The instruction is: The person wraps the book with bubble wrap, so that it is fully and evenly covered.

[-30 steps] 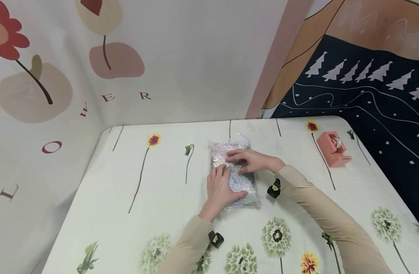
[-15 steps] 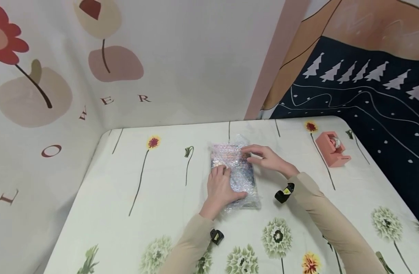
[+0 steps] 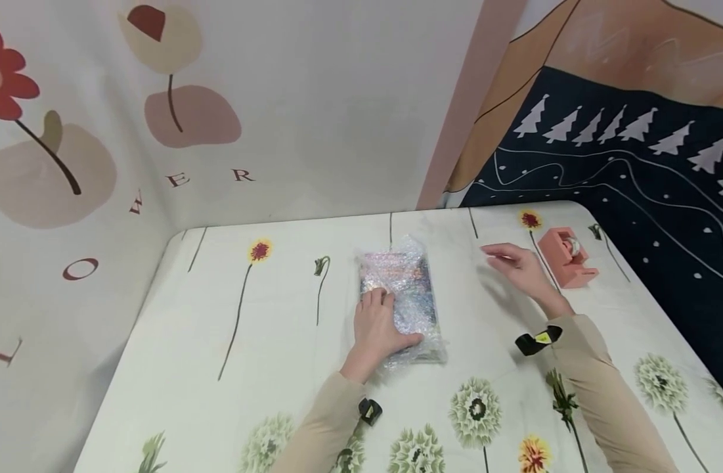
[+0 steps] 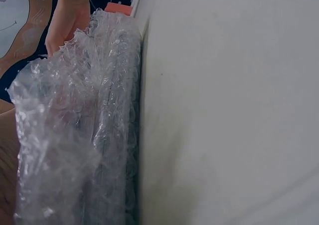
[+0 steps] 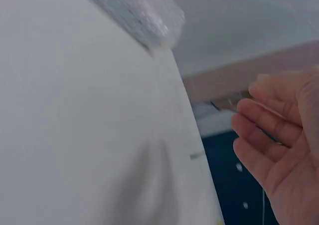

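A flat, book-shaped item wrapped in clear bubble wrap (image 3: 413,299) lies near the middle of the table, pink and blue print showing through. My left hand (image 3: 377,328) rests on its lower left part, fingers spread over the top and thumb out to the right. The crinkled wrap (image 4: 75,110) fills the left side of the left wrist view. Off to the right, my right hand (image 3: 523,272) is raised above the table with fingers loosely bent. Nothing shows between its fingers in the right wrist view, where the palm (image 5: 289,185) is visible. It is nearest to a pink tape dispenser (image 3: 568,259).
The tape dispenser carries a roll of tape (image 3: 571,246) and stands near the table's back right. A white cloth (image 3: 290,374) printed with flowers covers the table. Patterned hangings (image 3: 314,118) close off the back and the right side.
My right hand has left the wrapped item and moved right toward the tape dispenser. My left hand has stayed on the wrap. The head view has shifted slightly.
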### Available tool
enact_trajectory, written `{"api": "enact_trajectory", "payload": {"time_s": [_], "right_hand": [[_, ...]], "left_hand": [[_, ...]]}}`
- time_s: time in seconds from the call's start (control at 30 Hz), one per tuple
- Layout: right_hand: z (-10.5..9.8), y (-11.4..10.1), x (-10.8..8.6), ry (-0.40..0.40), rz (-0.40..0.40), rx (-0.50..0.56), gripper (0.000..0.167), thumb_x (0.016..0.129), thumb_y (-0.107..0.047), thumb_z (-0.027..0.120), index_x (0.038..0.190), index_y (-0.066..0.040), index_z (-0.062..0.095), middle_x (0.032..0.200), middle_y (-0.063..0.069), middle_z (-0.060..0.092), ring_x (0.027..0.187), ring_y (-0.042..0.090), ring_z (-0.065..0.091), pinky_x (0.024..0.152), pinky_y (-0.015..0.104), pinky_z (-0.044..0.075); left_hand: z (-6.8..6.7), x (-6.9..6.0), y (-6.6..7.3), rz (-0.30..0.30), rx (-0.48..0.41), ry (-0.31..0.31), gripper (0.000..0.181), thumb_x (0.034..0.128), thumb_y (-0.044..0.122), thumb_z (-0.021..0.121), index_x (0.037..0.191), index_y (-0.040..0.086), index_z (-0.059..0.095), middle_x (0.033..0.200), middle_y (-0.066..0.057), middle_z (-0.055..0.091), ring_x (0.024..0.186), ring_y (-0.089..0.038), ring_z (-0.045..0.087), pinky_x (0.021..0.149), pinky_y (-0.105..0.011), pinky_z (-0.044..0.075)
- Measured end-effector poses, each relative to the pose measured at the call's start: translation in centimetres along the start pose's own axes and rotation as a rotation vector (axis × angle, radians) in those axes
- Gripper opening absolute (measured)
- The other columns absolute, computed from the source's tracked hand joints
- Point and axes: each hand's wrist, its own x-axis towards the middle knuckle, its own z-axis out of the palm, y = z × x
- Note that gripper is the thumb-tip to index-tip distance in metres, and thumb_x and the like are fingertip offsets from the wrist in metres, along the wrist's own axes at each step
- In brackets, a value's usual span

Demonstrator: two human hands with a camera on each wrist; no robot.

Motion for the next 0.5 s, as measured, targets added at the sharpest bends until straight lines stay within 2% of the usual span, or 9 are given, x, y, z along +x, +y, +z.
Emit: {"api": "enact_trajectory", "payload": {"time_s": [0.1,0.17,0.27,0.3,0.4,0.5], "right_hand": [[-1.9,0.6,-0.8,0.159,0.087,-0.097,0.024,0.092,-0.005,0.057,0.111,0.01,0.062,0.106,0.019,0.063,0.086,-0.009,0.054,0.074,0.004,0.042],[-3.2,1.3,-1.2,0.296,0.166,-0.152,0.023,0.092,-0.008,0.059,0.107,0.009,0.064,0.098,0.011,0.065,0.078,-0.011,0.053,0.069,0.004,0.041],[-5.2,3.9,-1.7,0.477,0.28,-0.154,0.023,0.091,-0.012,0.059,0.104,0.005,0.066,0.089,0.003,0.063,0.068,-0.009,0.051,0.059,0.008,0.042],[-5.9,5.0,-1.8,0.529,0.314,-0.155,0.023,0.091,-0.014,0.06,0.103,0.004,0.067,0.088,0.003,0.063,0.067,-0.006,0.051,0.062,0.011,0.042],[-8.2,9.8,-2.3,0.591,0.421,-0.225,0.028,0.093,-0.027,0.055,0.107,-0.006,0.067,0.088,-0.004,0.061,0.072,0.0,0.051,0.063,0.016,0.042],[-10.2,13.0,-2.8,0.546,0.527,-0.368,0.034,0.093,-0.037,0.05,0.11,-0.012,0.065,0.088,-0.009,0.058,0.082,0.004,0.048,0.066,0.019,0.039]], "left_hand": [[0.0,-0.1,-0.1,-0.001,0.002,0.008,0.093,0.0588,0.068,0.073,0.125,0.005,0.057,0.122,-0.013,0.049,0.112,-0.028,0.045,0.093,-0.038,0.041],[0.0,-0.1,-0.1,0.0,-0.002,0.013,0.093,0.0584,0.068,0.074,0.125,0.005,0.057,0.122,-0.013,0.049,0.112,-0.028,0.045,0.093,-0.038,0.041],[0.0,-0.2,-0.2,0.0,-0.013,0.022,0.093,0.0579,0.067,0.075,0.124,0.004,0.057,0.122,-0.013,0.049,0.112,-0.028,0.045,0.093,-0.038,0.041],[0.0,-0.2,-0.2,0.001,-0.018,0.025,0.093,0.0578,0.067,0.075,0.124,0.004,0.057,0.122,-0.014,0.049,0.112,-0.028,0.045,0.093,-0.038,0.041],[0.0,-0.3,-0.3,0.002,-0.028,0.031,0.093,0.0576,0.066,0.075,0.124,0.004,0.057,0.122,-0.014,0.049,0.112,-0.029,0.045,0.094,-0.038,0.041],[0.2,-0.3,-0.3,0.001,-0.034,0.033,0.093,0.0579,0.065,0.075,0.125,0.004,0.057,0.123,-0.014,0.049,0.113,-0.029,0.044,0.094,-0.039,0.04]]}}
